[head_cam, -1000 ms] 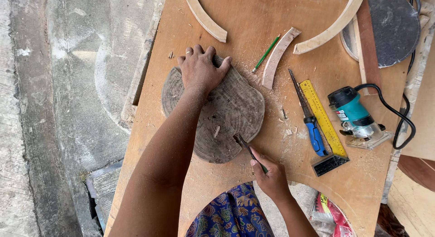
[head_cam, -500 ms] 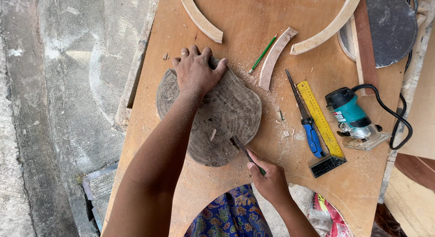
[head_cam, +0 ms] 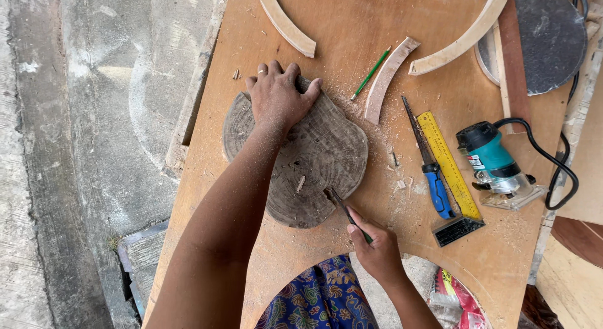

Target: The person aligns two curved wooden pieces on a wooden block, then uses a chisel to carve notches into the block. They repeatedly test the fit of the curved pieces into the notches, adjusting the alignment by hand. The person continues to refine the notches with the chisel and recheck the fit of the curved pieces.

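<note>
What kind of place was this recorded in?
Probably a small woodworking shop: a sawdust-strewn plywood bench, a teal electric trim router, curved pale wood strips and a yellow try square.

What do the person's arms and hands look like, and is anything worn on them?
Both arms are bare, with no sleeves, gloves or watch in view. The left hand wears a thin ring on one of its fingers. The right hand shows no ring or band from this view. Below the arms, cloth with a blue floral pattern shows.
</note>
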